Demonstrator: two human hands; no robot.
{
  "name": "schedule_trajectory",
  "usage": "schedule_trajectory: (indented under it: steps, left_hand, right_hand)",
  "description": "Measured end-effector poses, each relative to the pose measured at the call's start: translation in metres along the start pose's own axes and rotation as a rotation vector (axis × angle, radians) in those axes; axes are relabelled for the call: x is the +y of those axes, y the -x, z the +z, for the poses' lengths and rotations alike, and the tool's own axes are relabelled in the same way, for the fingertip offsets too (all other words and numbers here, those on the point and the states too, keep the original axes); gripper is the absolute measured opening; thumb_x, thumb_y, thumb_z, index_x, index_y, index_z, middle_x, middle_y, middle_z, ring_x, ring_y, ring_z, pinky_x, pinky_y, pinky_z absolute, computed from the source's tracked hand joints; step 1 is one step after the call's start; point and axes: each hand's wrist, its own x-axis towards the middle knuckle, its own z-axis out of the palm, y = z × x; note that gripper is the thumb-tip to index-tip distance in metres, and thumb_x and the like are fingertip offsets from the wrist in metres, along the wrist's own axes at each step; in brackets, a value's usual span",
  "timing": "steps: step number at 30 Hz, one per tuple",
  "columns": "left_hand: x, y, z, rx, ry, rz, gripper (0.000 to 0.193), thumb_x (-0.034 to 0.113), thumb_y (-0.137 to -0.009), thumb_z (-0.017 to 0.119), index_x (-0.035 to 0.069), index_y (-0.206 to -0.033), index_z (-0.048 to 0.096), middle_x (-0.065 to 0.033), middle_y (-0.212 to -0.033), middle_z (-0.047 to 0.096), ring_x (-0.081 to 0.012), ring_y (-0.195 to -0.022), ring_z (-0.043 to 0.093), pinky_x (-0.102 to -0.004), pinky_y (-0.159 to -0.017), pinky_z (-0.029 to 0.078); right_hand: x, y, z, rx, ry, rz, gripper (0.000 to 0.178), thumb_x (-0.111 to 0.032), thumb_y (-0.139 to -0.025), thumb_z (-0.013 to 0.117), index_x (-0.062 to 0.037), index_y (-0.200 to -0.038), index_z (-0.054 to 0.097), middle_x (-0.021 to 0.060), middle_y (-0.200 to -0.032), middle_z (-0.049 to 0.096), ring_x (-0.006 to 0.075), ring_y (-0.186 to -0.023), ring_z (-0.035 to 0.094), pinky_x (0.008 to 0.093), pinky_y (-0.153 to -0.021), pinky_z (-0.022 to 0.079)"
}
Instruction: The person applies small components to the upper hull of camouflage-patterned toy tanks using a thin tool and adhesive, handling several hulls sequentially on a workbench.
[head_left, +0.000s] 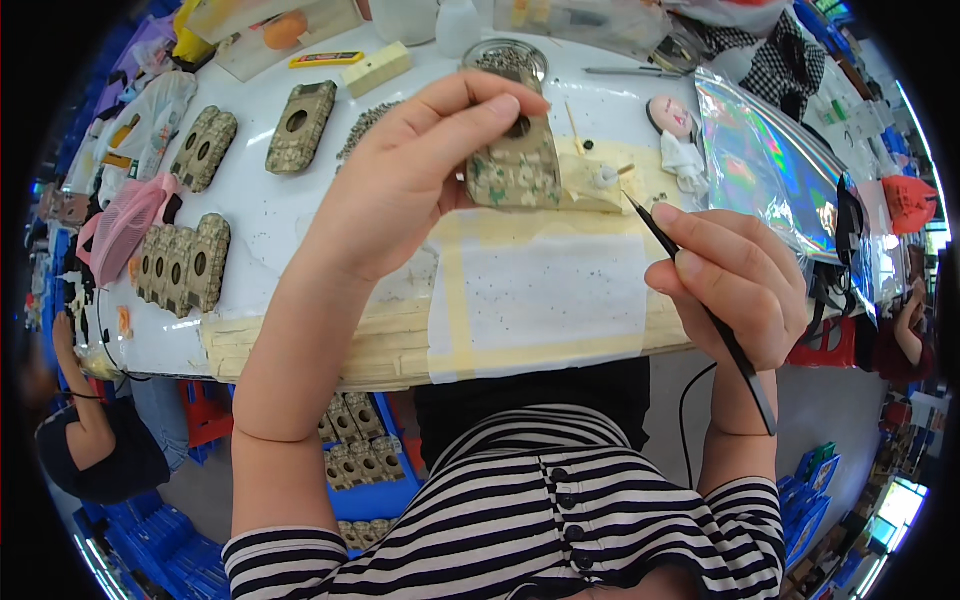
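Note:
My left hand (405, 165) pinches a camouflage-patterned toy tank hull (515, 172) above the middle of the table. A dark round hole shows partly beneath the fingers. Between thumb and fingers, my right hand (735, 280) grips black tweezers (742, 368), whose thin tip points up and left. That tip is close to a small white blob with a wooden stick (606, 177), on a tape-covered pad (590, 198) just right of the hull. Below the hull lies a white sheet (550, 290) dotted with tiny dark specks, edged with masking tape.
Similar hulls stand at the left, including one single hull (300, 128) and a row (185, 265). Small grey parts lie in a pile (368, 125) and in a round dish (512, 58). A shiny holographic sheet (770, 180) covers the right side. Another person (105, 440) sits at left.

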Motion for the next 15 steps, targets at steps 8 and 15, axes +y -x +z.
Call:
schedule_trajectory:
  steps: [8, 15]
  left_hand:
    - [0.007, 0.009, 0.005, -0.035, 0.009, -0.064, 0.017, 0.020, -0.097, 0.049, 0.006, -0.098, 0.058, 0.0014, -0.095, 0.059, -0.0047, -0.091, 0.054, -0.0199, -0.077, 0.046]
    - [-0.002, 0.008, 0.009, -0.075, 0.056, 0.036, 0.017, 0.019, -0.096, 0.050, 0.005, -0.099, 0.058, 0.0010, -0.095, 0.058, -0.0056, -0.093, 0.052, -0.0212, -0.082, 0.042]
  right_hand:
    - [0.015, -0.039, 0.023, -0.044, 0.108, -0.220, 0.029, -0.004, -0.066, 0.076, -0.0038, -0.077, 0.049, 0.0148, -0.085, 0.066, 0.0200, -0.065, 0.064, 0.0240, -0.048, 0.051]
    - [0.019, -0.025, 0.033, -0.069, 0.132, -0.226, 0.028, -0.004, -0.071, 0.073, -0.0061, -0.075, 0.045, 0.0142, -0.086, 0.066, 0.0199, -0.069, 0.066, 0.0232, -0.050, 0.052]
